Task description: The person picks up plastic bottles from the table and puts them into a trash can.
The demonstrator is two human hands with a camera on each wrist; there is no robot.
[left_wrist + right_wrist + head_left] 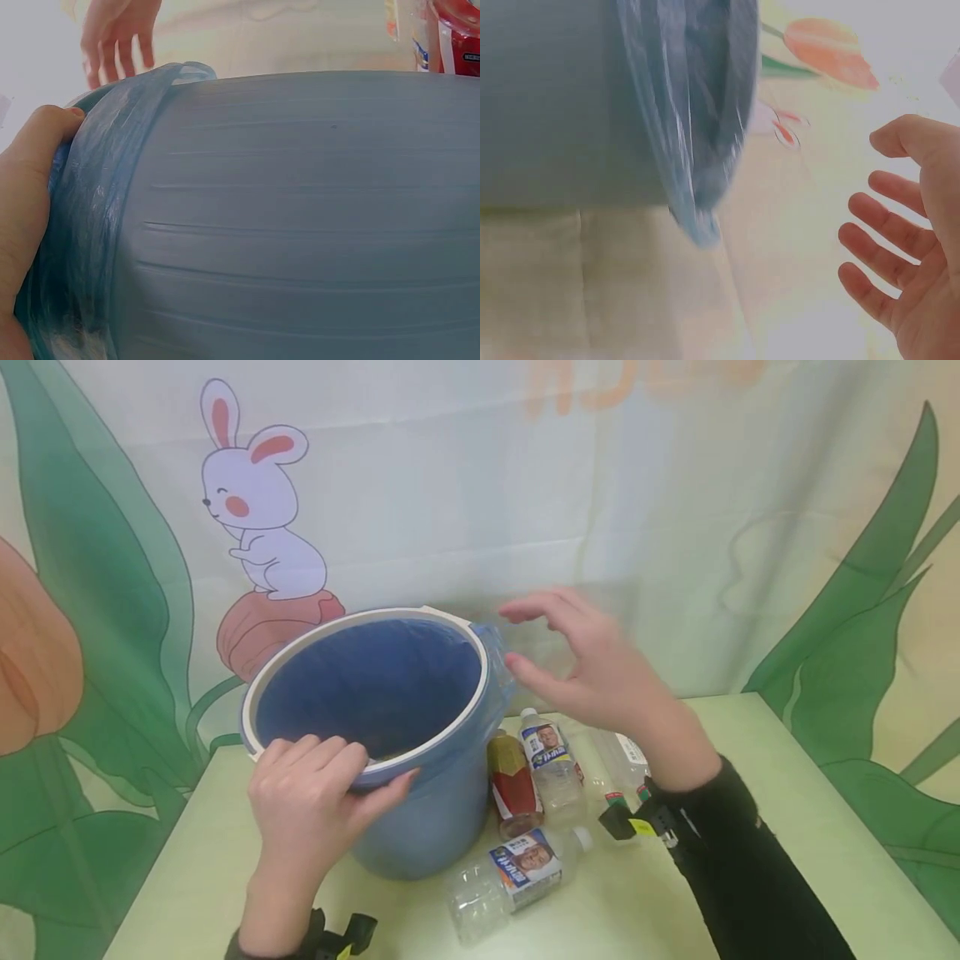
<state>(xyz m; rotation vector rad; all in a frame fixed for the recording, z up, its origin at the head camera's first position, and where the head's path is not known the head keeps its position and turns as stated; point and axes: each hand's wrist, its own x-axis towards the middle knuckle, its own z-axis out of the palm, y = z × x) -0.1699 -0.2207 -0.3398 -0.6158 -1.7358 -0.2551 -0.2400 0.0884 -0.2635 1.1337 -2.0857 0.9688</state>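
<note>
A blue trash bin point(427, 835) stands on the table, its cream rim ring point(465, 714) facing up. A thin blue bin liner point(491, 693) covers the inside and hangs over the outer edge, bunched at the right. My left hand point(307, 797) grips the near left of the rim, fingers over the top and thumb along the outside; in the left wrist view the thumb point(45, 139) lies against the liner. To the right of the bin my right hand point(600, 668) is raised, fingers spread and holding nothing. The right wrist view shows this hand point(922, 247) apart from the liner point(694, 135).
A clear bottle with a blue label point(517, 877) lies before the bin. Beside it lie a red and gold bottle point(515, 785), another blue-labelled bottle point(551, 756) and further clear bottles point(626, 760), partly behind the right wrist. A printed cloth point(450, 510) hangs behind the table point(810, 860).
</note>
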